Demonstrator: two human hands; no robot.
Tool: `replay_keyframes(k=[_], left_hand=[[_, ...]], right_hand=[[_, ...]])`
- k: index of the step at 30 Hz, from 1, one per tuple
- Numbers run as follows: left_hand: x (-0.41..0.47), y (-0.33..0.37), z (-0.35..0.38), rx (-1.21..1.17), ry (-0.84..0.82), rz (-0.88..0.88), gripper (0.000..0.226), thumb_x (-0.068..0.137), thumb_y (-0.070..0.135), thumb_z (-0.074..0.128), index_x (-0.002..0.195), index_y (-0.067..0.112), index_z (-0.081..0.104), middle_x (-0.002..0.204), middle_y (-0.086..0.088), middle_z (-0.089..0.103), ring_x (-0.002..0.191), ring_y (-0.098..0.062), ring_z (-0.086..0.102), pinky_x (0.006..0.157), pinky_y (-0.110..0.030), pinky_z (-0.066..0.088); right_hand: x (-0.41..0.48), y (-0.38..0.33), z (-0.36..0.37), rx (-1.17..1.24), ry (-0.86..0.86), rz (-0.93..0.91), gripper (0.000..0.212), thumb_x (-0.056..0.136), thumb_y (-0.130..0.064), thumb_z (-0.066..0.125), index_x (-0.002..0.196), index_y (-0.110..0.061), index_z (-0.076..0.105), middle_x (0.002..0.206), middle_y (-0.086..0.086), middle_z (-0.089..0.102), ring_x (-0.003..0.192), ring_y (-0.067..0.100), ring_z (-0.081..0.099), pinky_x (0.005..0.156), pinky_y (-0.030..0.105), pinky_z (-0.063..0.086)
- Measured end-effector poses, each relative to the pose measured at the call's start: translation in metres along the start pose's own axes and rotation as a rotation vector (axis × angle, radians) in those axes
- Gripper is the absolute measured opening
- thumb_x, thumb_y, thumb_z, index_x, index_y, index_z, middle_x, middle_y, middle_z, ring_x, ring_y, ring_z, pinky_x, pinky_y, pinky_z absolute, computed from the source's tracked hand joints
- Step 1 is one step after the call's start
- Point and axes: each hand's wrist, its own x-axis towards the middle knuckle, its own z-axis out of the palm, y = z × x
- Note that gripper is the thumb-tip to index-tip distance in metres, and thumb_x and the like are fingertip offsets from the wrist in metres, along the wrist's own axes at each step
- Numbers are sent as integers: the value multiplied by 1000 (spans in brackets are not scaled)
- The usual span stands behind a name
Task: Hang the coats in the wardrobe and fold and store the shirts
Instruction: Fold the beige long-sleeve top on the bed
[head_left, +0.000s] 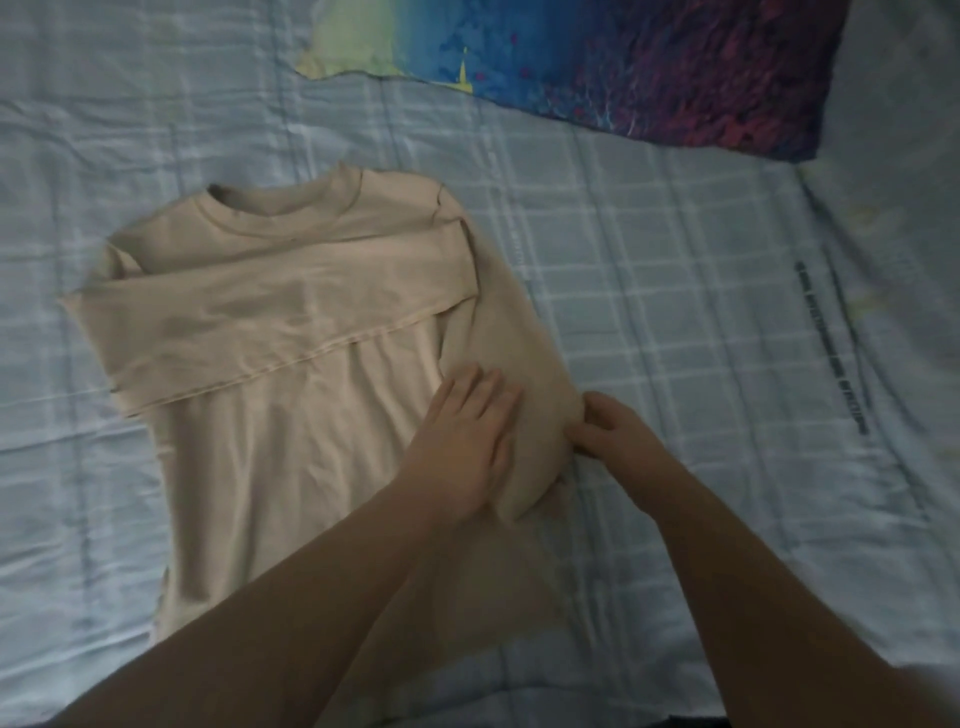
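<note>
Two hands on the shirt: left hand flat, fingers straight; right hand pinches its edge. Tugging may dislodge the sleeve.

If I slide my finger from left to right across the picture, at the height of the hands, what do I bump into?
beige shirt → left hand, flat on the shirt → right hand, pinching the shirt's edge → dark writing on the bed sheet. The colourful pillow spans too much to place.
</note>
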Motion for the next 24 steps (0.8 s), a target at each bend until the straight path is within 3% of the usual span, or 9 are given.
replay_keyframes(k=[2,4,7,10,12,14,16,20,24], left_hand=[[1,12,8,-10,10,17,54,95,30,45,145,10,47,150,-14,46,141,-36,36,119,-49,24],[5,24,18,-2,0,18,55,94,29,44,144,7,49,150,-14,46,141,-35,38,119,-47,25],[14,37,30,20,1,-9,56,96,33,40,146,7,45,154,-14,42,144,-33,35,120,-46,23],[33,52,37,26,37,-32,59,102,39,36,156,15,28,160,-10,32,148,-30,27,122,-44,16],[54,67,38,47,39,-52,61,103,42,32,158,19,21,162,-8,27,149,-28,22,122,-45,15],[82,86,40,60,47,-78,61,103,43,32,158,20,20,163,-9,25,150,-28,19,121,-48,15],[113,105,41,56,59,-114,61,103,43,35,157,19,24,162,-12,25,151,-30,17,120,-50,15],[176,132,49,88,51,-254,64,98,42,40,157,21,24,161,-18,23,152,-33,12,120,-50,11],[224,140,57,164,82,-366,60,91,45,30,144,23,46,146,-16,43,140,-36,32,110,-47,30]], right_hand=[[-10,8,-5,185,-194,-14,27,88,4,63,116,2,60,108,17,69,101,25,65,90,42,53],[-12,19,-8,56,-294,-25,31,85,1,69,115,0,65,109,19,70,98,20,65,86,41,55],[-2,30,-23,-178,-164,-186,18,85,6,69,103,7,68,105,27,63,93,30,62,87,49,50],[7,26,-55,193,-105,-300,22,79,11,63,100,6,64,92,10,69,87,22,62,82,36,49],[18,18,-85,289,-48,-327,20,71,3,64,88,8,56,78,13,58,78,21,50,71,36,40],[31,8,-118,143,21,-395,11,73,-6,59,75,-4,48,68,0,46,68,14,40,61,31,33],[48,0,-154,-164,141,-436,13,78,-18,60,75,-15,48,61,-9,45,58,3,39,55,21,32],[93,-6,-224,-921,425,-376,18,86,-40,60,88,-22,57,76,-4,59,77,24,56,64,32,35],[138,-6,-258,-1165,609,-402,27,77,-48,61,79,-23,68,84,5,61,88,33,58,74,40,41]])
